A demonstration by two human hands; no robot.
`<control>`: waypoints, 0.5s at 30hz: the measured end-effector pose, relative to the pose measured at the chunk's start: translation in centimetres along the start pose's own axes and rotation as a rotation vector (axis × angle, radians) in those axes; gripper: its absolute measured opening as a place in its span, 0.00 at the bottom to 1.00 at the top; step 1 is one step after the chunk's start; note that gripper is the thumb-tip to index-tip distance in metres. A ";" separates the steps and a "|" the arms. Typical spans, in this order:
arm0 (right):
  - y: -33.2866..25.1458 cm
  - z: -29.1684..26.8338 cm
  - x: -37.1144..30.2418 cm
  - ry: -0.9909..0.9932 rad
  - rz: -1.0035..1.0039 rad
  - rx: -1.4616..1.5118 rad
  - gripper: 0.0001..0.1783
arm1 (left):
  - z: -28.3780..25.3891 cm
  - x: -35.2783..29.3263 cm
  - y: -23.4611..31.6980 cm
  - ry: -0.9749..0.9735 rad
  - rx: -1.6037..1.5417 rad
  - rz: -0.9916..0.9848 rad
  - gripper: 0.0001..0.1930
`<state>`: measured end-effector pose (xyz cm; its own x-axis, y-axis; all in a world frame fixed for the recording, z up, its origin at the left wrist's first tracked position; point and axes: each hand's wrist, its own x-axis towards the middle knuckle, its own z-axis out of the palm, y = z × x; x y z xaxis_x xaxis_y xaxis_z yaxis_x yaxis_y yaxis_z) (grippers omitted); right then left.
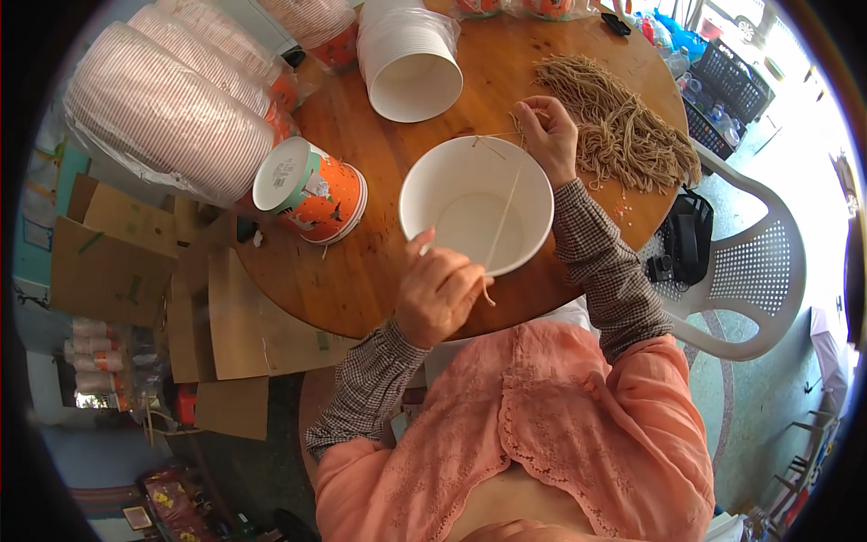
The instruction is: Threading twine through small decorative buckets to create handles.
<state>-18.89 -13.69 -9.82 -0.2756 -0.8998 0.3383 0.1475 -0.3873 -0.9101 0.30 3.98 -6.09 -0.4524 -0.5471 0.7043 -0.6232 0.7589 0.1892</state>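
Note:
A white paper bucket (479, 217) stands on the round wooden table in front of me, its mouth toward me. My left hand (436, 294) is closed at the bucket's near rim, pinching a thin tan string (508, 206), and a short tail hangs below the fingers. The string runs up across the bucket's mouth. At the far right rim my right hand (549, 135) is closed in a pinch on the string too. A thin strand also lies along the far rim. Beside my right hand lies a heap of loose tan strings (623, 126).
At the left, an upside-down orange-and-green bucket stack (316, 194) stands near long plastic-wrapped bucket stacks (172, 113). White nested buckets (415, 81) lie at the back of the table (334, 289). Cardboard boxes (239, 316) are at the left; a grey plastic chair (754, 280) with a black bag (688, 237) stands right.

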 end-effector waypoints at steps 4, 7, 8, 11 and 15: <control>-1.5 -1.2 -2.3 -0.181 0.023 -0.067 0.17 | -0.6 -0.8 -3.9 0.053 0.121 -0.068 0.08; -3.5 -3.8 -7.3 -0.595 -0.511 -0.345 0.10 | -1.0 -0.6 -5.1 0.066 0.131 -0.116 0.08; -4.6 -4.1 -9.0 -0.758 -0.725 -0.475 0.14 | -1.3 -0.3 -5.2 0.032 0.114 -0.117 0.10; -5.1 -4.9 -12.0 -0.857 -0.722 -0.668 0.23 | -2.2 1.0 -4.6 0.014 0.059 -0.159 0.12; -4.0 -5.0 -12.2 -0.798 -0.677 -0.705 0.19 | -1.2 4.8 -2.0 -0.033 0.219 -0.103 0.16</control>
<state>-20.89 -0.12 -11.52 0.5873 -0.5297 0.6120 -0.4043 -0.8470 -0.3451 0.14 0.25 -2.31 -0.3978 -0.6314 0.6656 -0.7888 0.6059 0.1032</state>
